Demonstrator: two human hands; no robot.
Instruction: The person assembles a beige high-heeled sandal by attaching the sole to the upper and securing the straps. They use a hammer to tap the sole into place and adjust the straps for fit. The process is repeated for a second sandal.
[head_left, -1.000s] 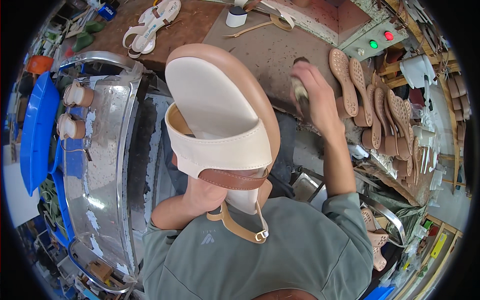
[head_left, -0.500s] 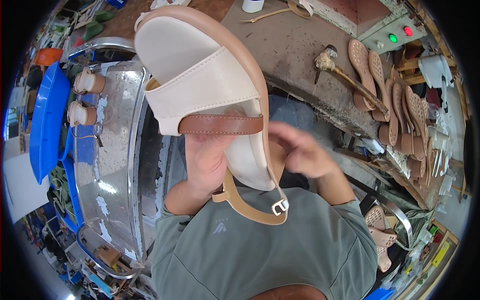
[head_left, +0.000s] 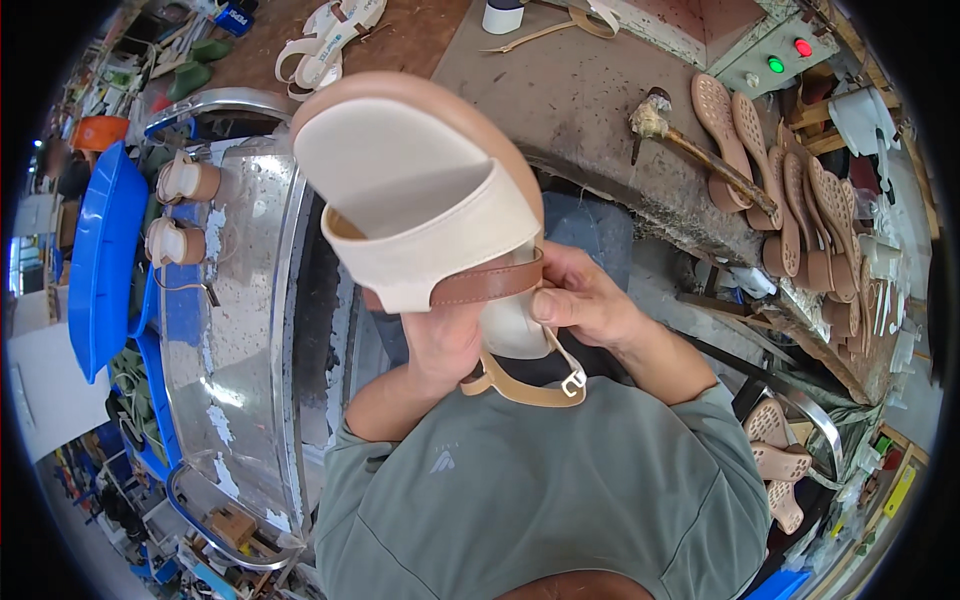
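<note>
A cream sandal with a tan sole edge is held up in front of my chest, its toe toward the far left. A brown strap crosses its side, and a tan ankle strap with a silver buckle hangs at the heel end. My left hand is closed round the sandal from below, its fingers mostly hidden behind the upper. On the other side my right hand grips the sandal near the heel, thumb against the inner edge and fingers behind the sole.
A hammer lies on the worn workbench beside several tan soles. At left stands a metal rack with two sandals on it, beside a blue tray. Another strappy sandal rests at the far side.
The sandal has come lower and tipped, bringing its toe opening more into view. My right hand, blurred behind the heel before, now has its thumb on the sandal.
</note>
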